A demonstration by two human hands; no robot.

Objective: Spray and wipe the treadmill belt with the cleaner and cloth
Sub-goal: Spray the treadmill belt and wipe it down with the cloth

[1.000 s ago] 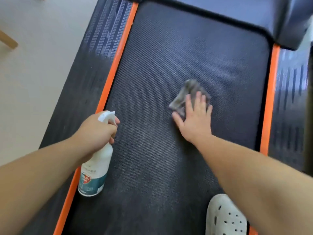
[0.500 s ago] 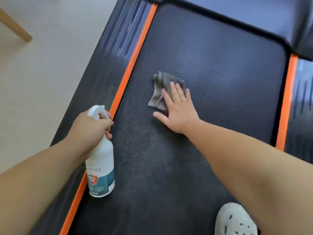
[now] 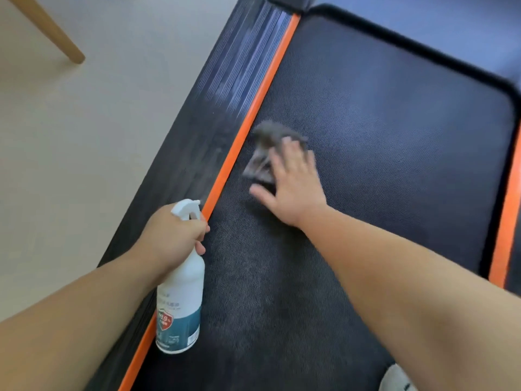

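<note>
The black textured treadmill belt (image 3: 380, 142) fills the middle of the head view. A crumpled grey cloth (image 3: 265, 153) lies on the belt close to its left orange stripe (image 3: 253, 114). My right hand (image 3: 293, 184) presses flat on the cloth with straight fingers, covering its right part. My left hand (image 3: 174, 235) grips the neck of a white spray bottle (image 3: 180, 303) with a teal label, held upright over the belt's left edge, nozzle pointing toward the belt.
A ribbed black side rail (image 3: 197, 142) runs left of the stripe, with pale floor (image 3: 84, 136) beyond and a wooden furniture leg (image 3: 48, 32) at top left. Another orange stripe (image 3: 507, 221) marks the right edge. A white clog (image 3: 397, 379) stands at the bottom right.
My right hand has slid the cloth leftward across the belt, from right of centre to the left stripe. The left hand keeps its grip on the bottle. The camera has turned left.
</note>
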